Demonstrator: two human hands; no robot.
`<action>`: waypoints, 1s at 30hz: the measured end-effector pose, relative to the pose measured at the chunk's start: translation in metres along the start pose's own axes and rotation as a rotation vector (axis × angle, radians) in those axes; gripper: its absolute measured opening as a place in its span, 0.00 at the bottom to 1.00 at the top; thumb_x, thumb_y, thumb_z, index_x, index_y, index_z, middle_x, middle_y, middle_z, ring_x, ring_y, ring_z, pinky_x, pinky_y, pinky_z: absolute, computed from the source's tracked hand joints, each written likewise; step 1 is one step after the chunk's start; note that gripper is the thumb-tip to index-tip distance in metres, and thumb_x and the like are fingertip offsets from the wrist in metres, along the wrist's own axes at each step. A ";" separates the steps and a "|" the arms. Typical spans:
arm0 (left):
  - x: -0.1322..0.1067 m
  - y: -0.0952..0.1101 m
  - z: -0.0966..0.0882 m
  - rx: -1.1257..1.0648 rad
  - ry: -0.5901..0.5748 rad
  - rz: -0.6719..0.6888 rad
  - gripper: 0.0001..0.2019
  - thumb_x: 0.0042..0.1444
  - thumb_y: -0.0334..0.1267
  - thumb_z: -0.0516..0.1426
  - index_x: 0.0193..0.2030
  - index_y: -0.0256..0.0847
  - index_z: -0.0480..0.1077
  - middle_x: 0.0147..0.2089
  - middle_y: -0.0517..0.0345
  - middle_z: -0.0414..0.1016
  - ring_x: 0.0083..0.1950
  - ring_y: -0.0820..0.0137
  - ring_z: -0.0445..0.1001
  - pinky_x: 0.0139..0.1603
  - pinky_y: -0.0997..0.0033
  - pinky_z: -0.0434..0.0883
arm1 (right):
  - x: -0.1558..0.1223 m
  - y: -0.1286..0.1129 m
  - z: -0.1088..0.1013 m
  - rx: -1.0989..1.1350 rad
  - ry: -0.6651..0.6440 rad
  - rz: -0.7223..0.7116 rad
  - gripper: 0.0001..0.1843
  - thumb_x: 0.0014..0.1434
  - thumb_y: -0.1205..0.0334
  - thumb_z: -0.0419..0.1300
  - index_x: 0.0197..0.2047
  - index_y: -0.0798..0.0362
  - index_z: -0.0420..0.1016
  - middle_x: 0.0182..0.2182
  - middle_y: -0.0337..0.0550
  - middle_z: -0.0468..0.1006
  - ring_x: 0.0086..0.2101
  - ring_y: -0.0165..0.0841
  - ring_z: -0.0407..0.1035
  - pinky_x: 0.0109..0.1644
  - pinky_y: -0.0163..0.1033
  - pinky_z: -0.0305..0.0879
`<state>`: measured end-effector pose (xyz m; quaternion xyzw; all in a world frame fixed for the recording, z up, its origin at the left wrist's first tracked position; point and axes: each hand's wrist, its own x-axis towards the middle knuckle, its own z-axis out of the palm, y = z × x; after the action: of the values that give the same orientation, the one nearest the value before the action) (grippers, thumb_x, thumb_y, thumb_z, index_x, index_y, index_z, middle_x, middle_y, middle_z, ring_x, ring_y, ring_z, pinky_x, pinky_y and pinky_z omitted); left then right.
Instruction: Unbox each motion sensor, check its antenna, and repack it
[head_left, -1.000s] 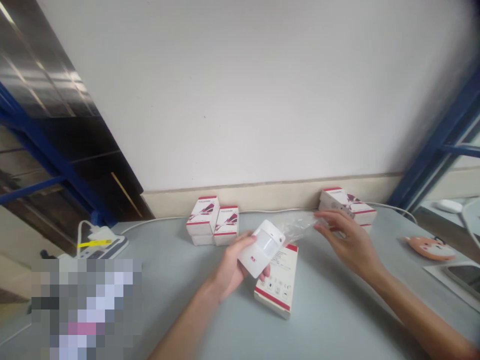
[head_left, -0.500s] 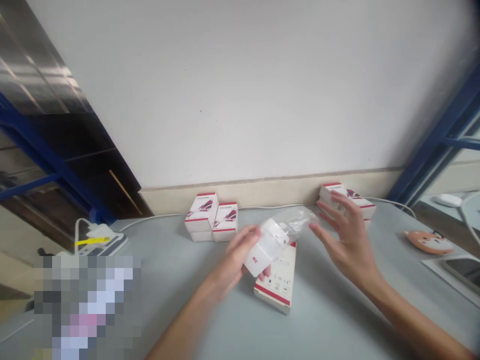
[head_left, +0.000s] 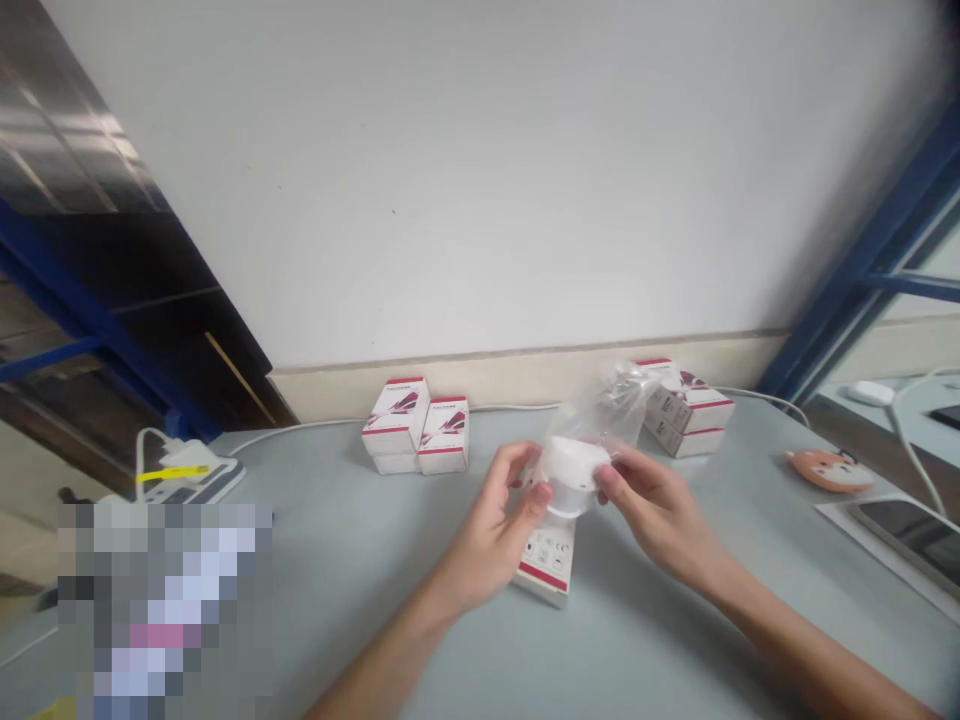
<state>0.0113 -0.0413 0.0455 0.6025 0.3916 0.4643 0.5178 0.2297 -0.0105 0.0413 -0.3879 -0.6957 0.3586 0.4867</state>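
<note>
A white wall [head_left: 480,180] with a cream skirting board [head_left: 525,365] rises behind a pale grey-blue table [head_left: 315,560], and a blue metal frame [head_left: 862,270] stands at the right. On the table, 2 stacks of white-and-red product boxes [head_left: 394,425] sit left of centre, another stack [head_left: 682,410] sits at the back right, and a single box [head_left: 546,560] lies under the hands. An orange fox-faced pad [head_left: 829,470] lies further right. The white PIR motion sensor [head_left: 570,475] is held in the air above the single box, with a clear plastic bag [head_left: 611,405] bunched upward behind it. The left hand [head_left: 495,530] curls its fingers around the sensor's left side, while the right hand [head_left: 656,510] closes on its right side.
</note>
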 end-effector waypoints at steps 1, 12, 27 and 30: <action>0.001 0.000 -0.002 0.019 -0.011 0.005 0.20 0.71 0.52 0.57 0.65 0.51 0.65 0.68 0.52 0.72 0.66 0.58 0.70 0.65 0.61 0.68 | 0.001 0.001 -0.002 -0.042 0.024 -0.067 0.20 0.71 0.41 0.60 0.39 0.49 0.79 0.36 0.43 0.79 0.37 0.36 0.72 0.42 0.39 0.70; 0.006 0.003 -0.010 0.176 0.062 0.131 0.20 0.72 0.50 0.56 0.66 0.49 0.70 0.67 0.51 0.75 0.63 0.58 0.74 0.65 0.60 0.68 | -0.002 0.014 -0.003 -0.201 -0.168 -0.182 0.19 0.75 0.51 0.55 0.64 0.42 0.76 0.54 0.48 0.79 0.50 0.41 0.75 0.54 0.42 0.74; 0.003 0.015 -0.015 0.309 -0.018 0.063 0.21 0.65 0.51 0.63 0.61 0.47 0.71 0.60 0.49 0.76 0.62 0.56 0.72 0.64 0.60 0.67 | 0.004 0.015 -0.013 -0.341 -0.362 -0.151 0.21 0.71 0.48 0.61 0.64 0.40 0.78 0.62 0.51 0.75 0.60 0.52 0.71 0.65 0.57 0.69; 0.006 0.009 -0.013 0.347 0.005 -0.011 0.19 0.64 0.53 0.64 0.55 0.46 0.74 0.54 0.53 0.78 0.58 0.57 0.74 0.59 0.62 0.69 | 0.004 0.015 -0.013 -0.323 -0.327 -0.170 0.25 0.70 0.50 0.63 0.68 0.39 0.73 0.62 0.51 0.74 0.61 0.52 0.69 0.64 0.56 0.69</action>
<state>0.0003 -0.0339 0.0560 0.6795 0.4703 0.3884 0.4077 0.2437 0.0009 0.0331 -0.3376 -0.8438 0.2582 0.3278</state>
